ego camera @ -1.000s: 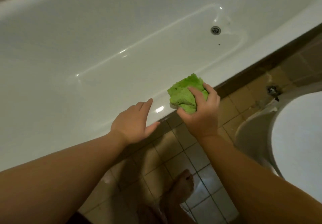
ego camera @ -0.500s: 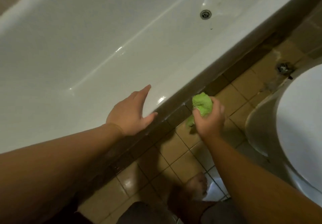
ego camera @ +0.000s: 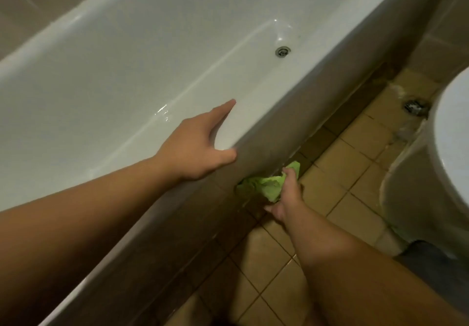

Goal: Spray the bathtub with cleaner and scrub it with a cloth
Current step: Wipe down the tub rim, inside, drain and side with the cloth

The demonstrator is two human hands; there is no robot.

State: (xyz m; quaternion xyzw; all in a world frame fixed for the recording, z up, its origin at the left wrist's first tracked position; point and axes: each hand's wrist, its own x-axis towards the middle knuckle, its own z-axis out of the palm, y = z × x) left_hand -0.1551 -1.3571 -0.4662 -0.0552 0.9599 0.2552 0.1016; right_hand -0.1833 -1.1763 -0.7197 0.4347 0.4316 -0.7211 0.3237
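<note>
The right hand (ego camera: pixel 284 193) holds the crumpled green cloth (ego camera: pixel 266 186) low against the outer side of the long white bathtub (ego camera: pixel 317 89), the left hand (ego camera: pixel 195 148) rests open on its rim, so scrubbing looks partly done, with no spray bottle in sight.

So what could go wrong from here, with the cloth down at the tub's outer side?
The left hand braces on the glossy bathtub rim; if wet, it might slip. The right hand presses the green cloth low on the tub's outer side near the floor tiles, so it may pick up floor dirt.
</note>
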